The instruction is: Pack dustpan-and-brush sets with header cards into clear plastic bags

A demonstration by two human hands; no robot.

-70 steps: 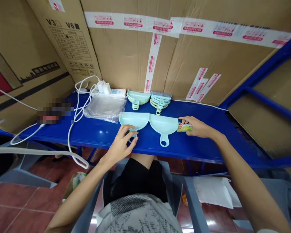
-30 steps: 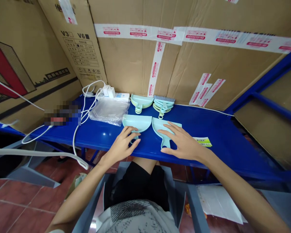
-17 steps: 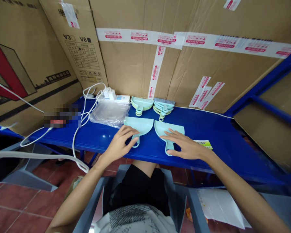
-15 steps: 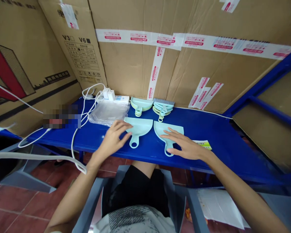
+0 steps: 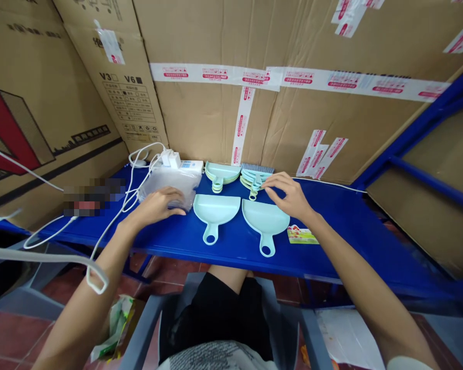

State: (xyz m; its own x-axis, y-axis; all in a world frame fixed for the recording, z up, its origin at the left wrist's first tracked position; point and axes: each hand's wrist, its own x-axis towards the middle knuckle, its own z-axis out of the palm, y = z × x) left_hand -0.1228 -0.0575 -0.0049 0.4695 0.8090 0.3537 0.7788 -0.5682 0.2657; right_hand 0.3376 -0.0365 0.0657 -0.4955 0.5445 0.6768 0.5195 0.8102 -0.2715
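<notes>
Two pale blue-green dustpans lie side by side at the table's front: a left dustpan (image 5: 217, 209) and a right dustpan (image 5: 266, 217), handles toward me. My left hand (image 5: 162, 204) is over a pile of clear plastic bags (image 5: 170, 180), fingers bent and thumb apart; whether it touches them I cannot tell. Reaching to the handles of a stack of hand brushes (image 5: 256, 174) is my right hand (image 5: 287, 194), thumb apart from its fingers, nothing visibly held. A stack of dustpans (image 5: 223, 171) stands left of the brushes.
A white power strip (image 5: 193, 165) with plugs and looping white cables (image 5: 129, 192) lies at the back left. Right of the dustpans is a yellow-green printed card (image 5: 301, 235). Cardboard walls (image 5: 200, 123) enclose the blue table (image 5: 339, 216); a blue metal frame (image 5: 420, 180) rises at right.
My left hand has left the left dustpan and moved left over the plastic bags. My right hand has left the right dustpan and moved back to the brush stack. The view has shifted slightly.
</notes>
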